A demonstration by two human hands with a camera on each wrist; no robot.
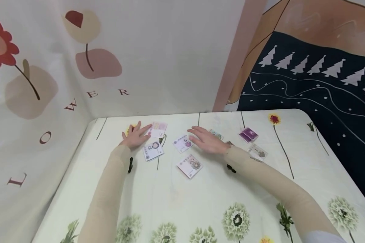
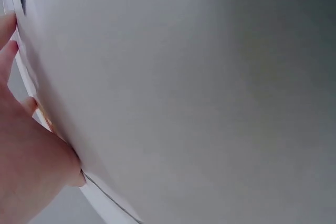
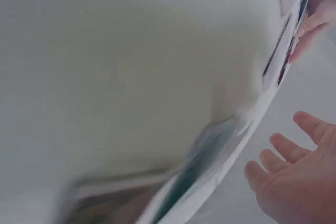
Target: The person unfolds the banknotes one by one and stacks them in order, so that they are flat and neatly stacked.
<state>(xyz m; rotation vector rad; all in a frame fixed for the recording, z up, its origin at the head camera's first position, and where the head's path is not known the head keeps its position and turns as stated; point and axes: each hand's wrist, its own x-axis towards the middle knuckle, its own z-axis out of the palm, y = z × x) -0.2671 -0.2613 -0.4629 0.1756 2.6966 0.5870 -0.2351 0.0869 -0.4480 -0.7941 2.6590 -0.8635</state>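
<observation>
My left hand (image 1: 136, 136) lies with fingers spread at the back left of the table. Its fingertips are right at a pink banknote (image 1: 159, 129), and its thumb is close to a blue-grey banknote marked 10 (image 1: 153, 150). My right hand (image 1: 207, 140) reaches in from the right, fingers extended and apart, at the edge of a purple banknote marked 5 (image 1: 181, 143). In the right wrist view the right hand (image 3: 299, 169) holds nothing. Partly behind it lies a green banknote (image 1: 217, 134). A pinkish banknote (image 1: 190, 166) sits nearer me, between the hands.
A dark purple banknote (image 1: 248, 134) and a greyish one (image 1: 257, 152) lie right of my right hand, the latter partly behind the sleeve. The white flowered cloth (image 1: 176, 206) covers the table. Behind it hangs a white printed curtain (image 1: 170, 60), with dark fabric (image 1: 292, 87) at right.
</observation>
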